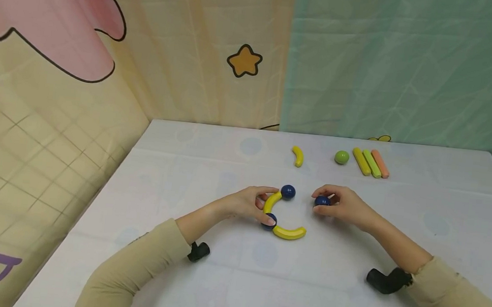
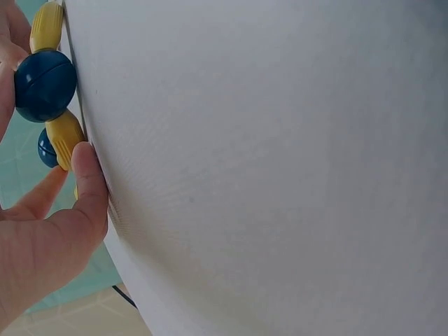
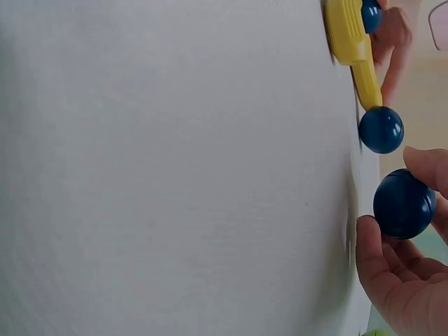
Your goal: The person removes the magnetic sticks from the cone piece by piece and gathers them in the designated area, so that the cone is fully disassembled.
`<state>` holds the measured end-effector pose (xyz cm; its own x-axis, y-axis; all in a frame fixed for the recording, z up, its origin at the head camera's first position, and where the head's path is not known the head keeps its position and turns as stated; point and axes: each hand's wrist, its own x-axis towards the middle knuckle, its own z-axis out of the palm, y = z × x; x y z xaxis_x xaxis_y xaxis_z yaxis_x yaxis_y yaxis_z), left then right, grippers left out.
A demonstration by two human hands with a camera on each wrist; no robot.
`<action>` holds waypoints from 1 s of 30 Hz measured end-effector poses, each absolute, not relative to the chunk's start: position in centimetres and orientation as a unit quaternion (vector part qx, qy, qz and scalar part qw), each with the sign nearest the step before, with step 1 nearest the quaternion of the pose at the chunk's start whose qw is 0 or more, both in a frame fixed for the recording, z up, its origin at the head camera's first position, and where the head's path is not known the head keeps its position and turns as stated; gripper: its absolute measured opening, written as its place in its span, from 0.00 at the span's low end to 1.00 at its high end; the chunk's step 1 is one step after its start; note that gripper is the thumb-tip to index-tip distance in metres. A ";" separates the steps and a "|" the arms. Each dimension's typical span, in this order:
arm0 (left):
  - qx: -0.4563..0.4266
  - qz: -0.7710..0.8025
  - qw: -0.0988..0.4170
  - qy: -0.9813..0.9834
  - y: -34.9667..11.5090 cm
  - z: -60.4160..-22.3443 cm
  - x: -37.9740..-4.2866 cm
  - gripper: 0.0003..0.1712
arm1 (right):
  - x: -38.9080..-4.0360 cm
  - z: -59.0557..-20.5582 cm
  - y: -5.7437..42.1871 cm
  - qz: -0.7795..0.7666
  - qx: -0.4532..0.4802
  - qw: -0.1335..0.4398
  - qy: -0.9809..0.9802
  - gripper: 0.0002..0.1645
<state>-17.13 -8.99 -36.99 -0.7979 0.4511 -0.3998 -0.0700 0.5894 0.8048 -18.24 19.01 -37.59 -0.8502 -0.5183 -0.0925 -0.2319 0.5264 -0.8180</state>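
Note:
My left hand (image 1: 250, 204) holds a joined chain of toy balls and sticks on the table. Its thumb presses the lower blue ball (image 1: 268, 221), while its other fingers touch the upper yellow curved stick (image 1: 271, 201). A second blue ball (image 1: 288, 192) sits at that stick's far end. From the lower ball another yellow curved stick (image 1: 289, 233) runs right, its other end bare. To the right, my right hand (image 1: 344, 205) pinches a loose blue ball (image 3: 404, 204) between thumb and fingers, apart from the chain. The left wrist view shows the thumb against the lower ball.
Toward the back of the white-covered table (image 1: 210, 155) lie a short yellow curved stick (image 1: 298, 156), a green ball (image 1: 341, 157) and straight sticks in yellow (image 1: 362, 161), lime (image 1: 371, 163) and orange (image 1: 380, 164). A patterned curtain (image 1: 217, 86) hangs behind the table.

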 end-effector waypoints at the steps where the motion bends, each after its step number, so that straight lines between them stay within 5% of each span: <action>1: 0.113 0.439 0.297 0.841 -9.0 -37.0 -17.1 0.47 | -18.4 -37.6 19.1 -0.433 -0.215 0.160 0.861 0.20; 30: 0.127 0.438 0.293 0.840 -9.1 -37.3 -17.3 0.46 | -23.7 -37.5 21.9 -0.400 -0.087 0.070 0.910 0.29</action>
<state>-17.32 -9.11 -37.30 -0.7956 0.4710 -0.3810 -0.0428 0.5837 0.8109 -23.67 21.95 -37.54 -0.9748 -0.2151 -0.0582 -0.1025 0.6648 -0.7399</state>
